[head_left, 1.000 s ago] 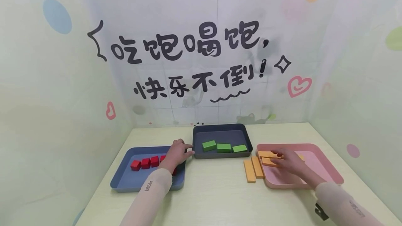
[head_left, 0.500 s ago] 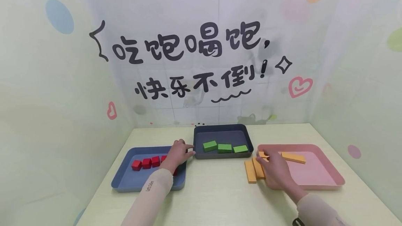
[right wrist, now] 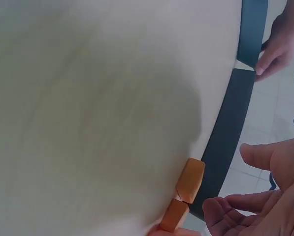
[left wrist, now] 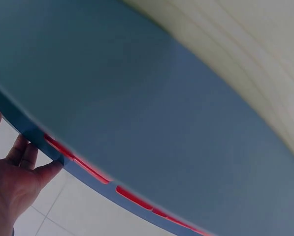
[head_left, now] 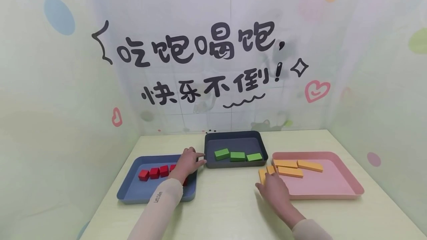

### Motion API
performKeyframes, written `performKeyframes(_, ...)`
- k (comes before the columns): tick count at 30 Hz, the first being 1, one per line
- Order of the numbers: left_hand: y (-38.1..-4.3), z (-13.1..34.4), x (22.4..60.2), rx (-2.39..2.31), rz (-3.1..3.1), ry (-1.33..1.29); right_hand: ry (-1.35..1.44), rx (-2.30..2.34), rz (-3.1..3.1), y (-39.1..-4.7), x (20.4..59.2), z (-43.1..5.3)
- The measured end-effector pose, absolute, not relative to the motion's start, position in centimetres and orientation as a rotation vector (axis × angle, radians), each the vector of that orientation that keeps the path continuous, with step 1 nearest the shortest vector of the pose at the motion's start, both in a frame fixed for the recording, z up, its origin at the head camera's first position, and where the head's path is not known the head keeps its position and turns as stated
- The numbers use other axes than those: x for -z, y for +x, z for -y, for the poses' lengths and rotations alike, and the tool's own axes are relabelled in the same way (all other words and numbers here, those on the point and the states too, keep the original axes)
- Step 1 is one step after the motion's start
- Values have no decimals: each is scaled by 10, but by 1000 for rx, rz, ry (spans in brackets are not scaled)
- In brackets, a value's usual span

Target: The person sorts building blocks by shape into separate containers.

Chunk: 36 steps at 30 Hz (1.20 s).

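My left hand (head_left: 186,163) is over the right rim of the blue tray (head_left: 130,192), its fingers extended near the left end of the dark tray (head_left: 222,165); nothing shows in its grasp. Red cubes (head_left: 154,173) lie in a row in the blue tray, some hidden by this hand. To the left of the pink tray (head_left: 333,192), my right hand (head_left: 275,195) hovers at two yellow blocks (head_left: 262,175) on the table, partly covering them. In the right wrist view its thumb and fingers are spread apart beside those blocks (right wrist: 191,180), holding neither.
Three yellow blocks (head_left: 290,172) lie inside the pink tray near its left side. The dark tray at the back holds three green blocks (head_left: 238,156). Printed cloth walls (head_left: 213,121) enclose the pale table (head_left: 227,203) at the back and sides.
My right hand has moved left, from above the blocks in the pink tray to the two loose yellow blocks outside it. The left hand stays where it was.
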<state>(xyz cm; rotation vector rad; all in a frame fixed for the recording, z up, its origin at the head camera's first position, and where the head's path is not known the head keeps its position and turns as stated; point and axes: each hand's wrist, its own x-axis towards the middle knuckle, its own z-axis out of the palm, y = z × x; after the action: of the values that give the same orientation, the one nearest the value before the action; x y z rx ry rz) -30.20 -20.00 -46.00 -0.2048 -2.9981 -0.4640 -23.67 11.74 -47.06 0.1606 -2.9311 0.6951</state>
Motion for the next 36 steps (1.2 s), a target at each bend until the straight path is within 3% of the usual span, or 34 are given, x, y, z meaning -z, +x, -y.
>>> performKeyframes(15,-302,199,460,444,3008,-193,324,-418,2932,-235,481,-116)
performKeyframes(36,-303,200,462,454,2998,-209,380,-541,3028,-243,480,-117)
